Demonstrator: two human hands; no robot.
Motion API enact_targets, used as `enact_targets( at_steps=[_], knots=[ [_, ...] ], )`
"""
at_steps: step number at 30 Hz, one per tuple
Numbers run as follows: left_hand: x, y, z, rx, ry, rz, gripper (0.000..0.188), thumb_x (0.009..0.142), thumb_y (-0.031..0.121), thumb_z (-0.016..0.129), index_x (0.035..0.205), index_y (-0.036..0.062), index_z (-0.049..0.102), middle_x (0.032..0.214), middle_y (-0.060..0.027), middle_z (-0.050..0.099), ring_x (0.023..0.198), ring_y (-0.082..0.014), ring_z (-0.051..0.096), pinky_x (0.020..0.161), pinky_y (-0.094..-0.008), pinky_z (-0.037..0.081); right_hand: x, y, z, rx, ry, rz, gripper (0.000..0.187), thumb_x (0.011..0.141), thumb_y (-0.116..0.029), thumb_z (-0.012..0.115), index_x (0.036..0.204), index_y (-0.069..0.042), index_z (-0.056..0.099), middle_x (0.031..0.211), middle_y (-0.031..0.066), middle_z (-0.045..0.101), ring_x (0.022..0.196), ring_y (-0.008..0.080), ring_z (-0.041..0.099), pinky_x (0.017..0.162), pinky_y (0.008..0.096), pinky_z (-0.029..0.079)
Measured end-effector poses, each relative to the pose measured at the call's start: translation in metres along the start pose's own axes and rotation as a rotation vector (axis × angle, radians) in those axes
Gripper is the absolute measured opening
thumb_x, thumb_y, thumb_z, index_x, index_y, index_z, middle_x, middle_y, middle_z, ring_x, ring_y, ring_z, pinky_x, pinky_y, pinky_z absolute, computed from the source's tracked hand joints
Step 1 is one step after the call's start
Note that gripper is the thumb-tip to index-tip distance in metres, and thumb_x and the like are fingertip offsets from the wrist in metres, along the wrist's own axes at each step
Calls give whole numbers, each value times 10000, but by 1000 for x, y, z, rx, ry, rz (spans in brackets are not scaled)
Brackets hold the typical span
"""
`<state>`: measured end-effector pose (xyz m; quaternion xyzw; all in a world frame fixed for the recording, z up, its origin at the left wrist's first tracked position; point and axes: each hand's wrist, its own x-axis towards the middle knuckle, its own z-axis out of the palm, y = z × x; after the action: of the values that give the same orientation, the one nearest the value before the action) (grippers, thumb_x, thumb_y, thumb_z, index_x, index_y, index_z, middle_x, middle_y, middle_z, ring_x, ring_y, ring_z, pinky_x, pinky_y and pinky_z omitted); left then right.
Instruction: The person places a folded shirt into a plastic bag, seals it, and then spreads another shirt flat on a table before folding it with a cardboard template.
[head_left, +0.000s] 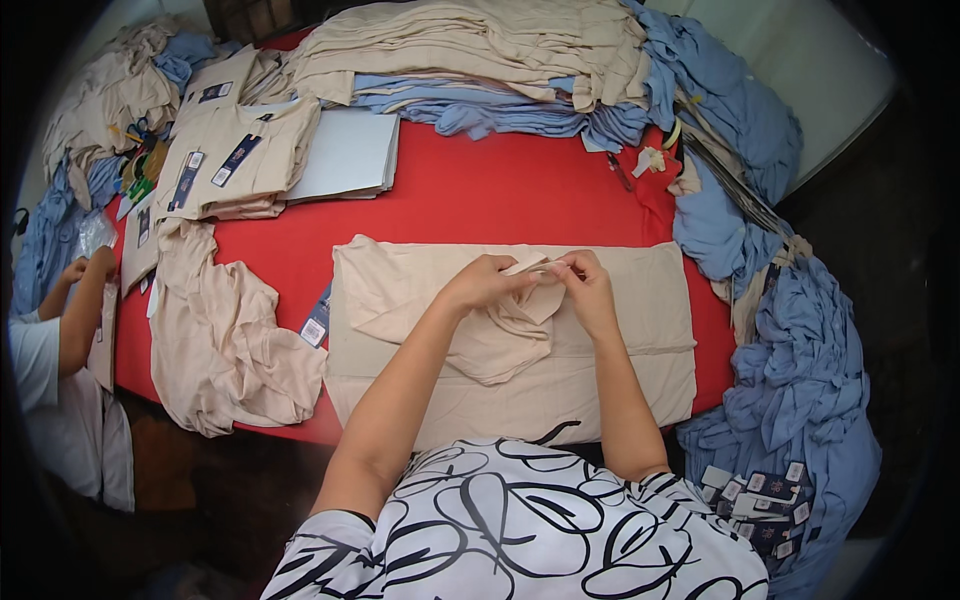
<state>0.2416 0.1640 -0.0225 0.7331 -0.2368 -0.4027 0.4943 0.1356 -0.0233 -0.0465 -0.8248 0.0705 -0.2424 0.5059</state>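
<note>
A beige garment (500, 346) lies spread across the near part of the table, its long body reaching to the right and one portion folded in over it. My left hand (486, 283) grips a raised edge of this garment, thumb and fingers closed on it. Close beside it, my right hand (588, 288) pinches the same piece of fabric between thumb and fingertips. Exactly which part of the garment is between the fingers is too small to tell. A dark blue hang tag (317, 320) sticks out at the garment's left side.
A crumpled beige garment (232, 340) lies to the left. Behind it are folded, tagged beige garments (235, 150) and light grey boards (345, 150) on the red table (480, 195). Beige (470, 45) and blue garments (800, 350) pile around the edges. A co-worker's hands (95, 265) show at far left.
</note>
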Motion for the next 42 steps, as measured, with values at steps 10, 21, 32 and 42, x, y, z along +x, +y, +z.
enact_targets(
  at_steps=[10,21,32,42],
  knots=[
    [-59,-47,-40,612,394,87,353,793,268,714,1043,25,658,1080,-154,672,980,-335,628,869,-393,479,2,-82,6,80,-49,186,66,876,-9,598,916,18,642,804,11,633,679,100,566,620,247,457],
    [-95,-40,-17,507,480,299,167,851,73,639,1015,55,666,959,-155,681,837,-241,663,748,-321,492,1,-82,71,-44,-499,-308,115,839,-26,635,941,-11,684,883,70,626,723,203,602,733,323,495],
    [-102,-67,-2,-278,637,223,204,888,76,638,1062,-23,679,920,-34,683,803,-61,568,737,-216,455,-7,-77,63,329,-491,322,218,887,3,585,1105,7,571,924,39,599,719,71,568,614,222,481],
    [-97,-71,-3,-364,576,202,151,868,59,662,1006,-2,653,925,-27,657,881,-89,578,801,-235,451,5,-47,-4,58,-44,-9,196,920,28,522,1102,25,592,1044,95,650,833,118,597,766,260,495]
  ],
)
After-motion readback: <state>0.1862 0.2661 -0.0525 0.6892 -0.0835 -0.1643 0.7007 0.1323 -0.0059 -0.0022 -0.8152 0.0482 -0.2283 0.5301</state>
